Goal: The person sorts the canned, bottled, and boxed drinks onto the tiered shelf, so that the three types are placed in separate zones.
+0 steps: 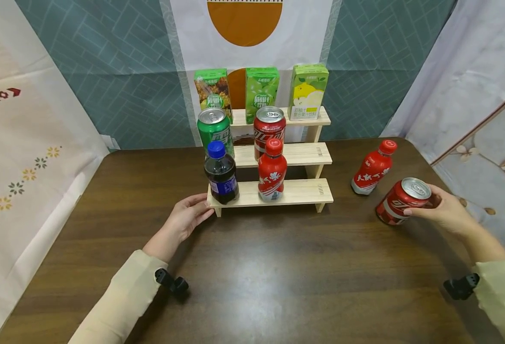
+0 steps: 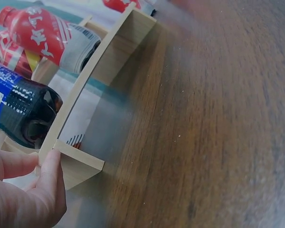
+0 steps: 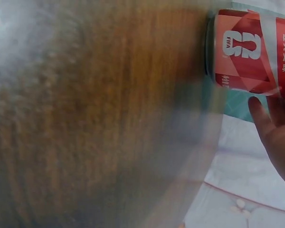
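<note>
My left hand is at the left end of the three-tier wooden shelf. Its thumb and finger pinch the lowest board's corner, as the left wrist view shows. Close by on that board stands a dark soda bottle with a blue cap; a red-capped red bottle stands to its right. At the table's right side, my right hand grips a red soda can, thumb across its front and the other fingers mostly hidden behind. The can leans slightly. Just behind it is another red bottle.
A green can and a red can occupy the middle tier. Along the top tier stand three juice cartons, the rightmost a yellow-green carton. Patterned cloth hangs behind the brown table.
</note>
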Demonstrator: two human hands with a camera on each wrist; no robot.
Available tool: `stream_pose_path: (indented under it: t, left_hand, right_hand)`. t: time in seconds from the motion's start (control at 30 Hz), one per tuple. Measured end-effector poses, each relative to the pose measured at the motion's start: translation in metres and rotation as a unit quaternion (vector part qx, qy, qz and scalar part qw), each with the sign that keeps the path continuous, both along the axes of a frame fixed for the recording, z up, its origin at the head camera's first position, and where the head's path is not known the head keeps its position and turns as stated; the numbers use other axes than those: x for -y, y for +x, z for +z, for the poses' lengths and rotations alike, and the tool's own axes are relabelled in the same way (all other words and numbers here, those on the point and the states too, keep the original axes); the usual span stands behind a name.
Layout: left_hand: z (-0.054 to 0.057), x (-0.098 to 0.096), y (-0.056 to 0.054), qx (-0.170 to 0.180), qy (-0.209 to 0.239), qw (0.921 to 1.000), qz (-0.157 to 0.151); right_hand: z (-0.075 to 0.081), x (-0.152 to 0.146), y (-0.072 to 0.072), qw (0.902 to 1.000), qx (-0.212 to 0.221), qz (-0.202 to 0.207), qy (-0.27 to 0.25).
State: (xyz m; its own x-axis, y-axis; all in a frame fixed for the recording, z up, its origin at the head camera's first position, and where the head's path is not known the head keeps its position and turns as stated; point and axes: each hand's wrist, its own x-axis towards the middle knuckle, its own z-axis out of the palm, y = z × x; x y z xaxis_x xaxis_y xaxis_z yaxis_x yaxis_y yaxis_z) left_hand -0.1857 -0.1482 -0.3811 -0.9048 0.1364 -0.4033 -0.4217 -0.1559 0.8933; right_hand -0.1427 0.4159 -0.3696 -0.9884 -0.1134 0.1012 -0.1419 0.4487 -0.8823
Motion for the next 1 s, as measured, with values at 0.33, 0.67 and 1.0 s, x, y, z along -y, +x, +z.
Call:
stream_pose_path:
  t: [0.33,0.67,1.0]
  left_hand:
    - [0.001,0.001,-0.001,0.004,-0.002,1.0000,0.002]
    - [-0.001,0.002,0.002,-0.004,0.002,1.0000,0.001]
    - [-0.003,0.001,0.000,-0.003,0.005,0.9999,0.010]
  right_hand:
    - [0.001,0.009,0.006,0.9929,0.013,-0.085,0.082]
    - [0.000,0.027,0.013,0.9872,0.005,-0.119,0.106]
    - [0.018,0.042,0.013,0.9912,-0.035,-0.111,0.064]
